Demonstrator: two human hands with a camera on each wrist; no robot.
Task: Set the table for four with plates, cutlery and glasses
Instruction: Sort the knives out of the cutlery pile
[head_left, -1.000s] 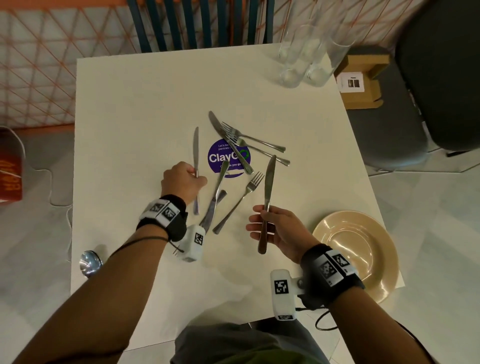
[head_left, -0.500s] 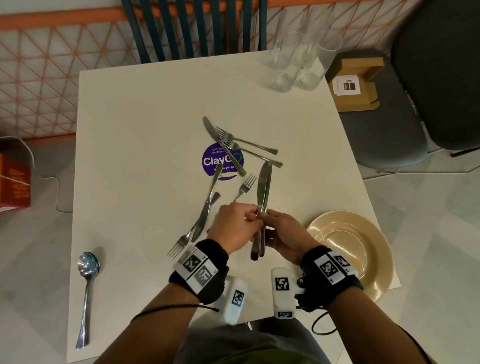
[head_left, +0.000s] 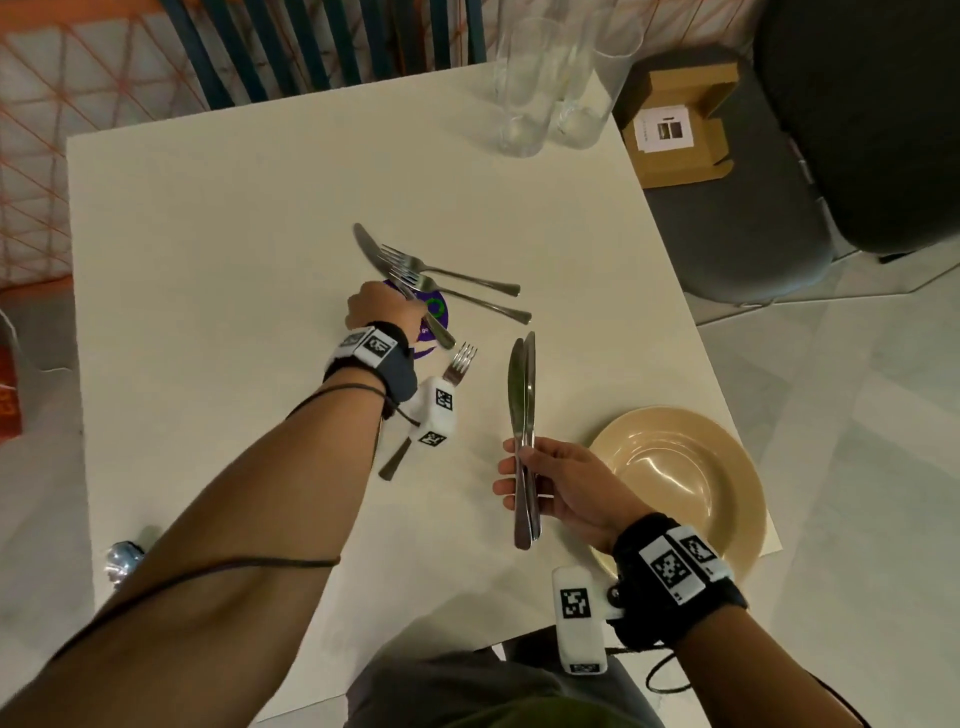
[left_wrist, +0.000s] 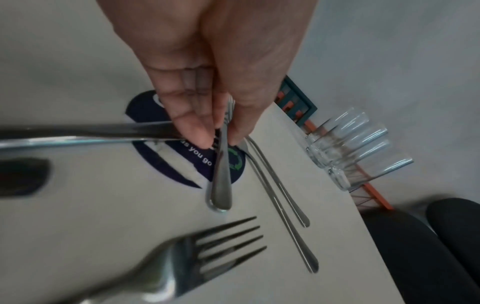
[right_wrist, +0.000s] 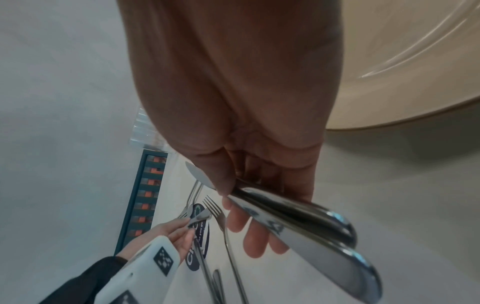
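Holding two knives (head_left: 522, 415) in right hand (head_left: 566, 488); left hand (head_left: 384, 312) pinches a third knife (left_wrist: 221, 172).

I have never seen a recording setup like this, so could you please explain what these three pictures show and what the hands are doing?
No machine here: a person wears three cameras, one on the head and one on each wrist. The head view looks down at a white table. The two close-ups look along each hand.

The right hand holds two knives together by their handles, blades pointing away. The left hand pinches the knife that lies over the purple sticker; its fingers close on the handle in the left wrist view.

Two forks lie just beyond, another fork nearer. A beige plate sits by the right wrist, empty glasses stand at the far edge, and a spoon peeks out beside the left forearm.
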